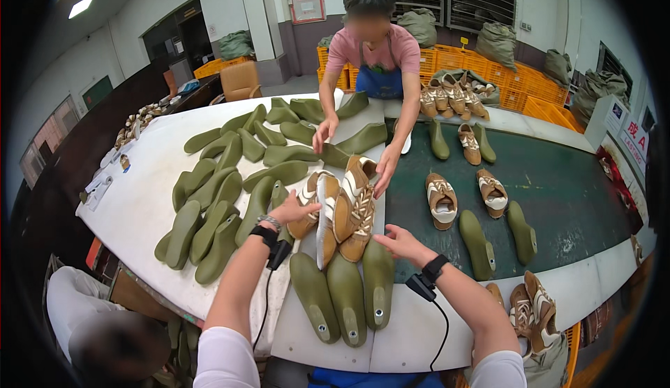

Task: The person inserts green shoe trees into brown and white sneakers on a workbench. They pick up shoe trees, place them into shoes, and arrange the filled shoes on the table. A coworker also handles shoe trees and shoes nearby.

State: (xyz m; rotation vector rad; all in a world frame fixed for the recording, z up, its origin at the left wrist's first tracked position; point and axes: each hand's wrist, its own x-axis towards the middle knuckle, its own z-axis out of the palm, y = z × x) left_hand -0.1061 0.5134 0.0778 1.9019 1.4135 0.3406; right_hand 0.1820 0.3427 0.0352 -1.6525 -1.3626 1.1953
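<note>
L hand [292,211] is at the left side of overlapping tan-&-white shoes [352,210], mid-table; its fingertips blend into them, so can't tell if it's pinching or only touching. R hand [406,243] is spread, just right of the shoes; exact no. of shoes unclear. Nearer the wearer, 3 green lasts [345,297] lie side by side, far ends partly hidden. Opp. side: co-worker [377,53], face blurred, one hand by the shoes, contact unclear. Left: overlapping lasts pile [216,192]. Lower L corner: 2nd person [84,304], blurred, cut off.
</note>
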